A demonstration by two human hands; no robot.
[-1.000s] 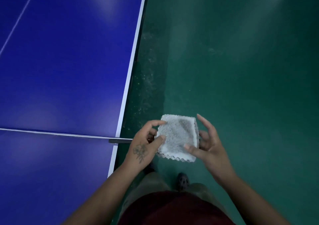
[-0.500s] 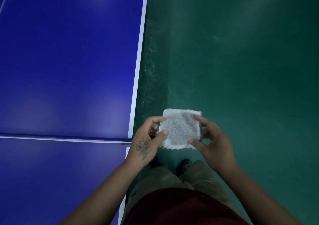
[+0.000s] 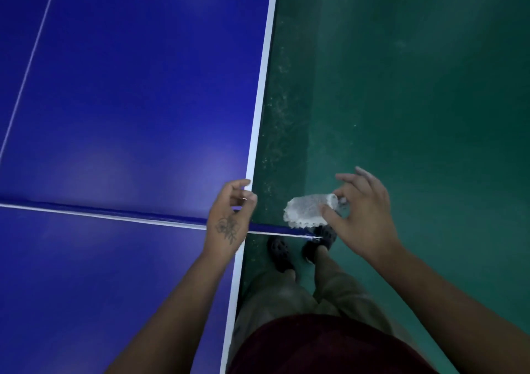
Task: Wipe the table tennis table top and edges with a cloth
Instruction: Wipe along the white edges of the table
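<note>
The blue table tennis table point(image 3: 137, 110) fills the left of the view, its white side edge point(image 3: 259, 101) running top to bottom. A small white folded cloth point(image 3: 308, 211) hangs beyond that edge, over the floor. My right hand point(image 3: 364, 216) pinches the cloth's right end between thumb and forefinger, the other fingers spread. My left hand point(image 3: 229, 219) hovers over the table's edge beside the net line, fingers loosely curled, holding nothing, a short gap left of the cloth.
The net's top band point(image 3: 114, 214) crosses the table and sticks out past the edge under the cloth. Green floor point(image 3: 415, 87) lies to the right. My feet in dark shoes point(image 3: 282, 254) stand close to the table side.
My left hand has let go of the cloth and moved left over the table edge. The cloth, held in both hands before, now hangs from my right hand alone, more bunched.
</note>
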